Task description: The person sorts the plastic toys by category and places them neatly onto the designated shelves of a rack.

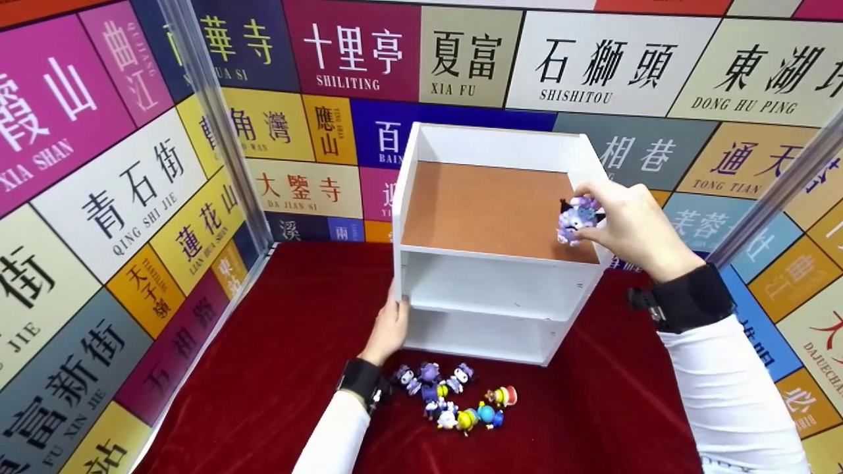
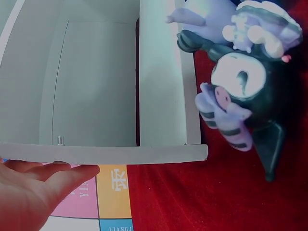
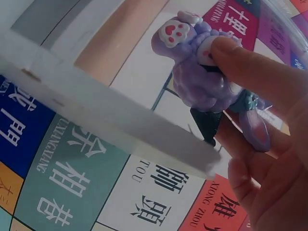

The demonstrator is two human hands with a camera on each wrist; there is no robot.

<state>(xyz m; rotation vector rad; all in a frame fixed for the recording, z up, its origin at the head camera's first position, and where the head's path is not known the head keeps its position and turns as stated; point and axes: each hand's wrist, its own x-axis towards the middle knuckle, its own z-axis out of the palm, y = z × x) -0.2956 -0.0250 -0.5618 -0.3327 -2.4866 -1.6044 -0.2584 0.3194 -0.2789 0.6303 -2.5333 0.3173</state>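
Right now the purple figurine (image 1: 577,220) is pinched between the thumb and fingers of the right hand (image 1: 635,225), up by the right wall of the white shelf (image 1: 487,148). From here its lilac body looks knobbly, with a pink paw print on a white patch and a dark pointed piece jutting out. Meanwhile the left hand (image 1: 387,327), fingers extended, touches the shelf's left side, near small figurines (image 1: 449,419) on red cloth (image 1: 263,395).

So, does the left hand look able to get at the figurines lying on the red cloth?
Probably yes: the left hand seems only to rest against the white shelf, and the figurines lie close by in front of it, with nothing visible blocking the way.
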